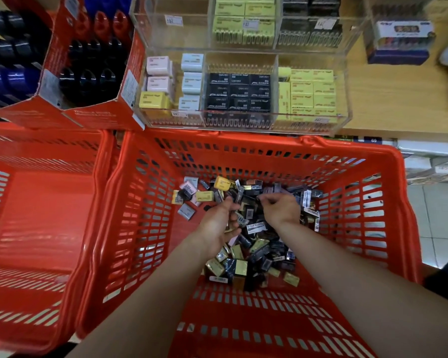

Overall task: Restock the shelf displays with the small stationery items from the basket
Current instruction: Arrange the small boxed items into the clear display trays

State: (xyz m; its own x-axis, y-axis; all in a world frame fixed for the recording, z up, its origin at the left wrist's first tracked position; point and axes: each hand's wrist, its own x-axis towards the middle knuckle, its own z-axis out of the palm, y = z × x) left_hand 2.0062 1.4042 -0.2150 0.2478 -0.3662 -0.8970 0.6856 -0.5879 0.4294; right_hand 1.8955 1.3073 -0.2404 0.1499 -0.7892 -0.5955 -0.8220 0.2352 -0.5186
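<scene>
Both hands were in the red basket (pixel 388 161). Left hand (pixel 219 223) cupped small boxes (pixel 254 254), fingers curled round them; right hand (pixel 282 206) pinched another, directly above the pile.

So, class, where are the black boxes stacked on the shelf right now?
In the head view, the black boxes fill the middle compartment of the clear display case, between pastel boxes on the left and yellow boxes on the right.

Red slotted basket (pixel 145 202), centre frame; black, yellow, pink, grey packets (pixel 248 228) inside. Upper centre, clear case (pixel 243 86): black, yellow, pink, pale-blue boxes. Upper left, red cartons (pixel 93 109).
</scene>
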